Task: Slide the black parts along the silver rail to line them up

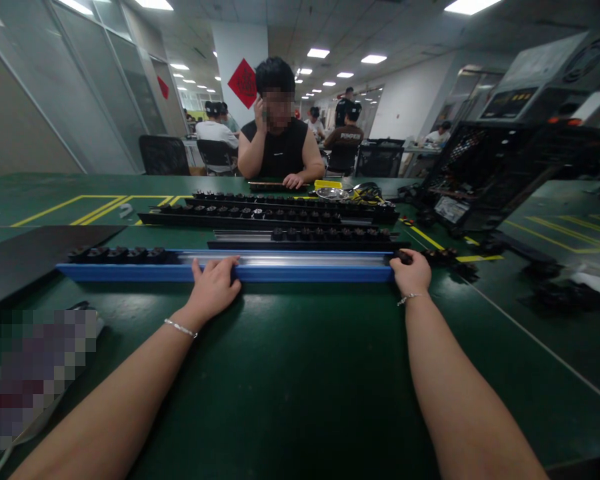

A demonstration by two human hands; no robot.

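Note:
A long blue rail (305,273) with a silvery channel lies crosswise before me on the green table. Several small black fittings (127,255) sit in a row at its left end. My left hand (214,285) grips the rail left of its middle, fingers over the channel and thumb against the front wall. At the right end, my right hand (413,272) pinches a small black part (404,257) close to the channel's opening; the fingers hide much of it. Loose black parts (453,261) lie on the table just right of that hand.
Black rails with fittings (240,212) lie behind the blue one. A dark panel (35,253) is at left, near a blurred packet (40,373). An open black computer case (473,173) stands at right. Across the table sits a person (283,143), near a yellow tray (329,184).

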